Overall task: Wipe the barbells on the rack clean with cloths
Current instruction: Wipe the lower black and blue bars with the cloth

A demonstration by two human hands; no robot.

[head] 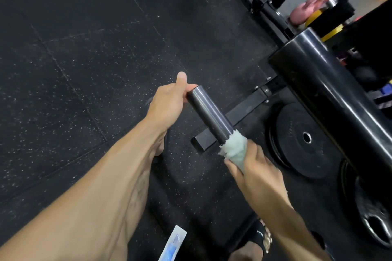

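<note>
The barbell sleeve (209, 114) runs across the middle of the frame, its free end pointing to the upper left. My left hand (169, 99) cups that end, fingers curled round it and thumb sticking up, though the fingers themselves are hidden behind the metal. My right hand (254, 171) clasps a pale cloth (234, 150) wrapped round the sleeve lower right, so the bar beyond is covered by cloth and hand. A thicker black cylinder (331, 99) crosses the right side and is cut off by the frame edge. Below it lie black weight plates (303, 140), partly hidden. A black rack foot (239, 116) passes under the sleeve. A pink kettlebell (307, 6) sits blurred at upper right. The speckled rubber floor (74, 70) opens wide toward the left.
</note>
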